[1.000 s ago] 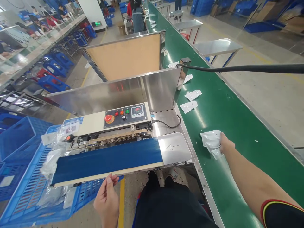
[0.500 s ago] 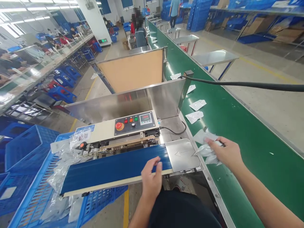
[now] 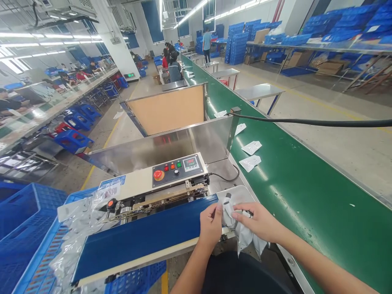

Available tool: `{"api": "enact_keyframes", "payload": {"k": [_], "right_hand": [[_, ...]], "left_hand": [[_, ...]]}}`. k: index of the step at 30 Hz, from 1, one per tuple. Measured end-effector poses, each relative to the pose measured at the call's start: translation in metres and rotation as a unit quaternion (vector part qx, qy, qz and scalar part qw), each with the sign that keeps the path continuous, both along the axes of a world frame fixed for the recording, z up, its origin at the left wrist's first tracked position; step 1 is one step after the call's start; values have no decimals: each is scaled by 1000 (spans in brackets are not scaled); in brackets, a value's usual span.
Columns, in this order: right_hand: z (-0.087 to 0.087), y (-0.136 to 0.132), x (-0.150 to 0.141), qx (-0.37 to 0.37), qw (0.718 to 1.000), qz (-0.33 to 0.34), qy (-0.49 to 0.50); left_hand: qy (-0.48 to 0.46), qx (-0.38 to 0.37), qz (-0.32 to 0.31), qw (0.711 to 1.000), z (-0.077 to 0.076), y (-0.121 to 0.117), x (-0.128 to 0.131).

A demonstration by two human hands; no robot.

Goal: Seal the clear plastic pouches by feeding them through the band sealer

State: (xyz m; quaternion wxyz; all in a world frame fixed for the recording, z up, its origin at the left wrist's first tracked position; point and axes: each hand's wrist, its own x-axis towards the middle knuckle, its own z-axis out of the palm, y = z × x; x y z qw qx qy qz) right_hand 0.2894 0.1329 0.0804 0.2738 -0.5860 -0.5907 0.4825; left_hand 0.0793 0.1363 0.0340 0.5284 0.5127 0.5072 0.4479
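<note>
Several small white plastic bags (image 3: 244,236) hang bunched from my right hand (image 3: 260,220), whose thumb and fingers are closed on them. My left hand (image 3: 210,226) meets them, its thumb and forefinger pinched at the left edge of one bag. Both hands are over the metal feed plate (image 3: 241,191) of a sealing machine (image 3: 143,179). Just left of my left hand runs the machine's blue belt (image 3: 147,234). What lies inside the bags is hidden.
A green conveyor (image 3: 294,188) passes on the right, with several white bags (image 3: 250,163) on it. At the machine's left end, a blue crate (image 3: 39,249) holds filled bags (image 3: 73,232). A black cable (image 3: 306,121) crosses the conveyor. People sit and stand farther back.
My right hand has brought the bags left from above the conveyor to the feed plate. My left hand has moved up and right to them. The camera view has tilted upward.
</note>
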Motion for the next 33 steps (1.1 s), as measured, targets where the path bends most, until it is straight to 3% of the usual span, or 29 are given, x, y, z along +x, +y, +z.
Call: {"api": "enact_keyframes", "payload": {"k": [3,8,13,19,25,30,33], "right_hand": [[-6,1,-2,-10,1000,-3,7],[-40,23,7,-157,977,-134,44],[-66,65,-1,-190,972,-135,3],[-66,91,-38,-176,979,-98,-37],[-54,90,-67,-155,985,-50,-55],[-36,72,-53,-60,995,-4,-75],[-30,60,-31,-41,997,-20,-64]], "left_hand": [[-22,-20,-6,1000,-10,0,1],[-86,-153,107,979,-51,17,16],[-92,-178,158,967,-77,43,16],[-107,-173,200,958,-76,46,-15],[-133,-173,236,947,-68,35,-58],[-127,-204,259,935,-60,24,-98],[-114,-202,294,927,-53,6,-123]]}}
